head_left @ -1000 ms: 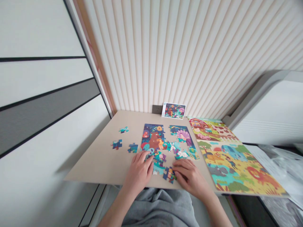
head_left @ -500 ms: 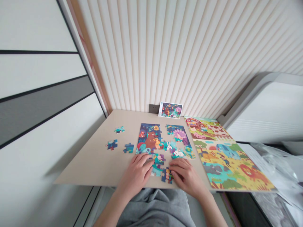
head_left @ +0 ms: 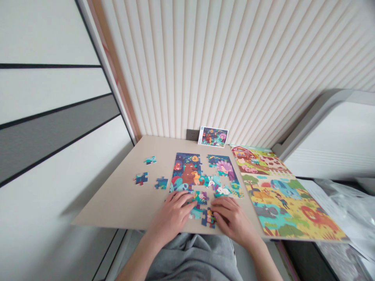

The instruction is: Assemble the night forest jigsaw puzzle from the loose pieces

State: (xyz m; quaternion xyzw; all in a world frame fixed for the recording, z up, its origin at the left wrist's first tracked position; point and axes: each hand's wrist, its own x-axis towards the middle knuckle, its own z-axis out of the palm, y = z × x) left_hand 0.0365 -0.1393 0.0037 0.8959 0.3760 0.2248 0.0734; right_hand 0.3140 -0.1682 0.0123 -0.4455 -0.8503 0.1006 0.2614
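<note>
The partly assembled jigsaw puzzle (head_left: 187, 169) lies on the table in front of me, showing a bear, a peacock and rabbits, with gaps in its middle and right part. Below it my left hand (head_left: 175, 208) pinches a teal and purple puzzle piece (head_left: 201, 197) by its left side, thumb and fingertips at the edge. Part of the puzzle is hidden under that hand. My right hand (head_left: 231, 214) rests palm down, fingers loosely bent, thumb beside a dark multicoloured puzzle piece (head_left: 208, 217). A pale teal piece (head_left: 195, 212) lies between the hands.
Three loose pieces lie to the left: a teal one (head_left: 150, 160), a dark blue one (head_left: 141, 178) and a blue one (head_left: 161, 183). A picture card (head_left: 213, 136) leans on the ribbed wall. Two finished puzzles, a farm (head_left: 260, 160) and a savanna (head_left: 293, 207), lie at right.
The view has shifted slightly, so everything appears a little further right. My left hand and the piece at its fingertips have moved slightly right against the puzzle. My right hand stays about where it was.
</note>
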